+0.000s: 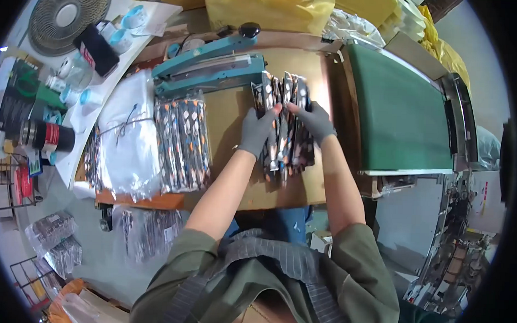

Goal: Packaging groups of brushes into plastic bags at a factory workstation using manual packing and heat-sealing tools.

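Both hands worked at one bundle of dark patterned packets (286,137), which lay on the brown work surface (226,115), right of its middle, between the forearms. The left hand (256,129), in a grey glove, was half closed along the bundle's left side, its thumb laid over the upper face. The right hand (316,121), likewise gloved, curved about the right side, thumb pointing inward; both thumb tips looked bare and stood near each other. The fingers beneath were hidden, so how tightly they pressed could not be told.

To the left lay a row of similar packets (183,144) and, beside it, a tied stack of clear plastic bags (131,143); the teal bar device (207,74) stood on the far side, and a green panel (402,109) lay to the right.

The packets shone in places — a sign, by judgement, of slick film that would slide, one packet over another. Each was probably light and soft, bending easily and creasing sooner than breaking. The surest hold was likely at both long sides together, palms inward and thumbs on top — a pinch at one end would let the middle ones slip.
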A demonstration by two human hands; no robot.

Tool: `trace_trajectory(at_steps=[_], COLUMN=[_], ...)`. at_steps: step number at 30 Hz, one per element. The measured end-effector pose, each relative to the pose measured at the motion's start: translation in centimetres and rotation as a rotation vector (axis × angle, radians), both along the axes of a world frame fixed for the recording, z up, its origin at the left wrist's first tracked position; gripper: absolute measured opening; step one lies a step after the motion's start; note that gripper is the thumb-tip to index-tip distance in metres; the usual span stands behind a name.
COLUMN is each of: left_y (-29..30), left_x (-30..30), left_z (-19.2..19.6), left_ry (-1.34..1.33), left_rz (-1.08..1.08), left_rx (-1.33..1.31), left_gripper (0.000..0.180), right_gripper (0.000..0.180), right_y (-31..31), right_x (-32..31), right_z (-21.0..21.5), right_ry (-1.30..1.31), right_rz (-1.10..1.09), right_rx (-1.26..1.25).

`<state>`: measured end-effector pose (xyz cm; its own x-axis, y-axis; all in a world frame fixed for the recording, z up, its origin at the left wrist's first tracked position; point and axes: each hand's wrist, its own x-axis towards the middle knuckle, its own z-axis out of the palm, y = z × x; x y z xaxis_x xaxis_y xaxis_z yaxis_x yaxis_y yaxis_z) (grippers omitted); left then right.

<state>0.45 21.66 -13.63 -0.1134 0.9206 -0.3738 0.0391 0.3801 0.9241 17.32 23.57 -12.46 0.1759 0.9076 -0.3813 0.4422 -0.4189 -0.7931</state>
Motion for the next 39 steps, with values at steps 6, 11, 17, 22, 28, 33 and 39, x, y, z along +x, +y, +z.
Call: trace_trajectory(at_steps=[6,11,17,22,28,33,39], left_y=[-1.7,-3.6,-9.0,-12.3,-20.8,-18.8,-10.7], left_x=[-1.7,-4.6,-8.5,-10.0,-11.2,-21.4,-37.2], left_z=[-1.2,3.1,7.7,7.3,6.1,3.7,-1.7], left_ry=[-0.402,-0.318,-0.231,-0.018,-0.878,-0.040,1.095], left_rz=[-0.162,-0.220,-0.498,-0.687,-0.562,-0.729,0.040], left_rx=[-0.127,0.475,0.660,0.715,0.087,0.277,0.660], left_gripper=[0.055,0.068,0.108,0.071,0.045,0.037,0.031], right_gripper=[0.043,0.036,0.080,0.091,0.060,0.017,0.016], right_y=[-4.2,-7.3,-11.1,-16.4,-17.5,-18.6,-19.6], right_x=[-3.3,-6.7,-6.1,-11.7,-13.4,-16.4,-18.0], right_z=[-3.7,2.1,6.4,10.2,13.0,7.5,6.2], right_ry=[0.976,0.964,0.925,0.800,0.727,1.140,1.167], right_rz=[-0.014,0.014,0.479,0.293,0.674,0.602,0.421], right_rx=[-0.126,0.356,0.464,0.395,0.362,-0.089,-0.064])
